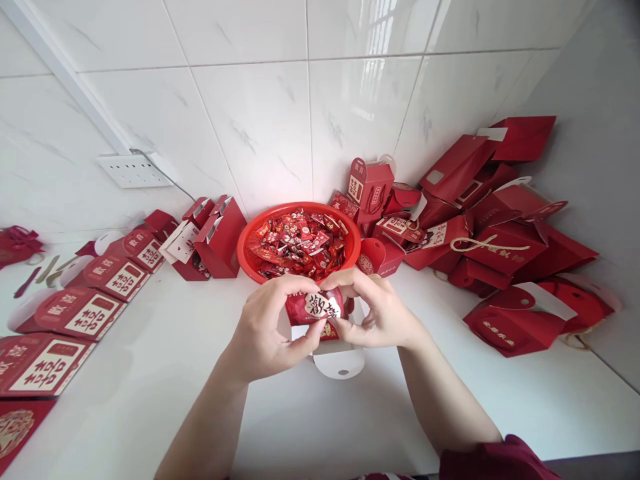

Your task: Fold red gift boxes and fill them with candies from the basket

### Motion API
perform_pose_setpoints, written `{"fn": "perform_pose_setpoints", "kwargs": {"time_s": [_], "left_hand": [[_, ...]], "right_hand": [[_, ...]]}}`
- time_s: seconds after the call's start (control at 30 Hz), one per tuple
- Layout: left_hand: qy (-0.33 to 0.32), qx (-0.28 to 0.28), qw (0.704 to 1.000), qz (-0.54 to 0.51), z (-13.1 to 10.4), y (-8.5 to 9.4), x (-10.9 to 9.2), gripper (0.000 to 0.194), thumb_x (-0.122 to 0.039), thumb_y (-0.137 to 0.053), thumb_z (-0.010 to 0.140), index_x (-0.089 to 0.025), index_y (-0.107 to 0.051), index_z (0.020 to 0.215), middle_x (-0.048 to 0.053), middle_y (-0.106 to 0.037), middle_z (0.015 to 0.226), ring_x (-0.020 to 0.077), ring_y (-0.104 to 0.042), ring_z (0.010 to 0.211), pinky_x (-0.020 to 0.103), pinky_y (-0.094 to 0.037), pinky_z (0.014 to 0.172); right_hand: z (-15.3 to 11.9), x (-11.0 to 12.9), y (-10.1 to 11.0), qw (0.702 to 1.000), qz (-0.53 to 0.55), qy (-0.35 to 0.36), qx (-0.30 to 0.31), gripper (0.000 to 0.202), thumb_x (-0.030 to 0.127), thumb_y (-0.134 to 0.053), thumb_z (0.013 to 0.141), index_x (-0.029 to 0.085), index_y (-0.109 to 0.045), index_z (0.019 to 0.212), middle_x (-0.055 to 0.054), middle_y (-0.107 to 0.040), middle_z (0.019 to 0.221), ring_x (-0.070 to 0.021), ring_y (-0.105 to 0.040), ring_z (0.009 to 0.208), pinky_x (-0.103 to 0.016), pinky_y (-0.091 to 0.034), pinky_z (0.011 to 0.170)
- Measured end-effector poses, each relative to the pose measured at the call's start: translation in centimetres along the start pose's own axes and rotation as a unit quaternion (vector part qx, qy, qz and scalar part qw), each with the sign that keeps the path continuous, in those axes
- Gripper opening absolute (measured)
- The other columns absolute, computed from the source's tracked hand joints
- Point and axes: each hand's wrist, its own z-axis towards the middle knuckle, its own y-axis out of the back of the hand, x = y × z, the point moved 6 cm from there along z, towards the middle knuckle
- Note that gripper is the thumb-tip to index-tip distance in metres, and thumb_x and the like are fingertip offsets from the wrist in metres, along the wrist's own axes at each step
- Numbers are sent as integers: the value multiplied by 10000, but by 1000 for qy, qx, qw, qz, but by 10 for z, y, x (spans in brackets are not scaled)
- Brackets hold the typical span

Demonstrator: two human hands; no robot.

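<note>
Between my two hands is a red wrapped candy packet (316, 305) with dark characters on a pale patch. My left hand (273, 327) pinches its left side between thumb and fingers. On its right side, my right hand (376, 312) grips it the same way. Just under the packet stands an open gift box with a white inner flap (340, 365); a bit of red and gold wrapping shows inside, and my hands hide most of the box. Right behind my hands is a red plastic basket (243, 248) full of small wrapped candies (300, 240).
Red gift boxes (95, 313) stand in a row along the left. Two tall red boxes (220, 240) are left of the basket. Many red boxes (500, 247) lie piled at the right by the wall. A socket strip (134, 171) with a cable is on the tiled wall.
</note>
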Motion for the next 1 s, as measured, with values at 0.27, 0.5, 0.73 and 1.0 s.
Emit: {"fn": "perform_pose_setpoints", "kwargs": {"time_s": [0.27,0.5,0.73,1.0], "left_hand": [[61,81,994,48,2,2,12,405,-233,-706,807,-236,-529,1171,39,-683,1075,196,-672,936,305,-524,829],[171,94,977,85,-2,14,36,315,-375,-681,854,-251,-588,1129,23,-698,1061,200,-676,917,319,-524,822],[184,91,976,75,-4,18,42,216,-375,-654,875,-244,-634,1045,23,-718,1039,197,-685,905,313,-538,806],[268,111,956,34,-6,5,68,252,-419,-635,879,-244,-631,1060,34,-715,1042,202,-678,939,327,-548,843]], "right_hand": [[1,-5,6,992,-14,-83,92,407,291,-663,876,243,-520,1254,33,-652,770,-122,-615,615,-239,-515,583],[-14,-26,5,948,-91,-200,231,264,309,-675,872,247,-622,1123,-41,-676,1030,-213,-641,904,-354,-538,768],[-23,-37,-10,911,-140,-247,298,457,409,-749,789,251,-662,1210,-105,-639,1226,-331,-578,1170,-478,-493,954],[-22,-49,5,930,-150,-263,210,368,380,-511,966,240,-591,1297,-100,-634,1319,-298,-605,1193,-471,-496,972]]}}
